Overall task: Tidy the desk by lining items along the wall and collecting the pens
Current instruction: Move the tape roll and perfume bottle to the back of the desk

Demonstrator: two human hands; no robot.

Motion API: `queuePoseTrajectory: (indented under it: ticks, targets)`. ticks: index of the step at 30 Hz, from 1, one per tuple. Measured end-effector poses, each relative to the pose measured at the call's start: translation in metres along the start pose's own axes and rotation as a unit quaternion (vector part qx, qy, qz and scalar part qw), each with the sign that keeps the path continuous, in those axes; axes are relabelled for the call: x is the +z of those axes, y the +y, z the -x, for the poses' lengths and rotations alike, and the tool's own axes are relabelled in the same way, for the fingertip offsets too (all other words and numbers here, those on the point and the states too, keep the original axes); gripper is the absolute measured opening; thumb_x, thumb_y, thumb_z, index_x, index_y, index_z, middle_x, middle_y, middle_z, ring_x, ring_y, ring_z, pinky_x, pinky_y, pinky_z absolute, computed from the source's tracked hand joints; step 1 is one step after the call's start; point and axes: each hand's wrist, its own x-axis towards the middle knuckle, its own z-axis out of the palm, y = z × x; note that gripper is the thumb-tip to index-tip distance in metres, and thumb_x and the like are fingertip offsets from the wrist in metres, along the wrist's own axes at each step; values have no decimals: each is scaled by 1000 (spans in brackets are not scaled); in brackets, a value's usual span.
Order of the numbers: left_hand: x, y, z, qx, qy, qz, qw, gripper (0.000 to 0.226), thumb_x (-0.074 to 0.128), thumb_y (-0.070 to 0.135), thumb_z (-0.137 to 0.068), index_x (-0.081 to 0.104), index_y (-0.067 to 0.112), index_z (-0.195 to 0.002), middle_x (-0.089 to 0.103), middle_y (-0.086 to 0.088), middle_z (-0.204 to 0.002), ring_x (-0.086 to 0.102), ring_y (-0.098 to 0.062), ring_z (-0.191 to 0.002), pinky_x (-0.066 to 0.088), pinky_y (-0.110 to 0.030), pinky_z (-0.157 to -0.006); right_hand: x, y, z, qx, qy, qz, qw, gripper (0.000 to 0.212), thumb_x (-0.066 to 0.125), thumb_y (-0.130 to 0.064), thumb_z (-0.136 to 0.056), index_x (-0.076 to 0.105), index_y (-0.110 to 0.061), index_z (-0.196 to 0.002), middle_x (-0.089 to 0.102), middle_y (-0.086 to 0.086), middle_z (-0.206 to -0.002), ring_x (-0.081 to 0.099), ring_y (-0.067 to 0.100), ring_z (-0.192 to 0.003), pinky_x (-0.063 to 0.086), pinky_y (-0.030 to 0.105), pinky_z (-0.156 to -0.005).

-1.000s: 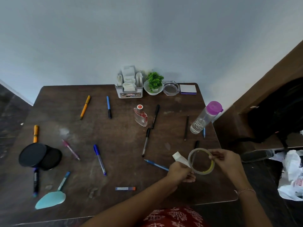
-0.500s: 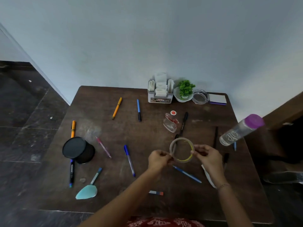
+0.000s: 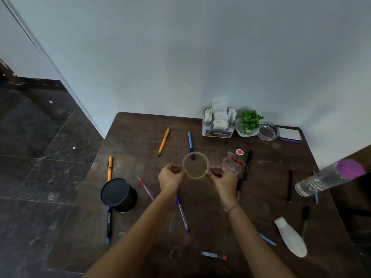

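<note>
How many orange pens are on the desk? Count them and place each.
2. One orange pen lies toward the back, left of the blue pen; the other lies near the left edge, behind the black container. More may lie hidden.

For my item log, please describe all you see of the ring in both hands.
The ring is a thin hoop, like a nearly spent tape roll: greyish, yellow along its lower edge. It is held over the desk, opening toward the camera. The left hand pinches its left side, the right hand its right side.
</note>
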Motion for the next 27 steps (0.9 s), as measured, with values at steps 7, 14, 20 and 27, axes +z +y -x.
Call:
queuePoseTrajectory:
  ticks: [7, 14, 20, 27]
  targets:
    - [-8, 52, -64, 53, 36, -6, 998, 23, 75, 11, -77, 65, 12, -98, 68, 0, -89, 63, -11, -83, 51, -25, -75, 59, -38, -51, 48, 33, -82, 995, 18, 71, -1, -78, 64, -6, -94, 70, 15, -93, 65, 14, -70, 56, 29, -72]
    - [7, 85, -138, 62, 58, 3, 996, 24, 77, 11, -75, 68, 10, -98, 70, -3, -91, 65, -13, -83, 55, -29, -80, 98, -68, -114, 8, 50, -42, 998, 21, 66, -2, -82, 68, -5, -103, 69, 5, -97, 63, 14, -87, 52, 25, -80]
    - [32, 95, -191, 43, 53, 6, 998, 25, 77, 6, -73, 66, 8, -95, 72, -7, -92, 68, -18, -86, 56, -32, -81, 125, -73, -161, -10, 48, 36, 998, 29, 53, 1, -89, 64, -4, -116, 67, 11, -110, 62, 23, -103, 51, 33, -91]
    - [55, 88, -228, 19, 43, -8, 999, 20, 75, 3, -73, 64, 10, -89, 71, -8, -91, 68, -20, -85, 58, -39, -80, 149, -53, -187, -29, 35, 132, 990, 37, 42, -1, -91, 60, -10, -123, 64, 15, -110, 60, 28, -102, 51, 40, -90]
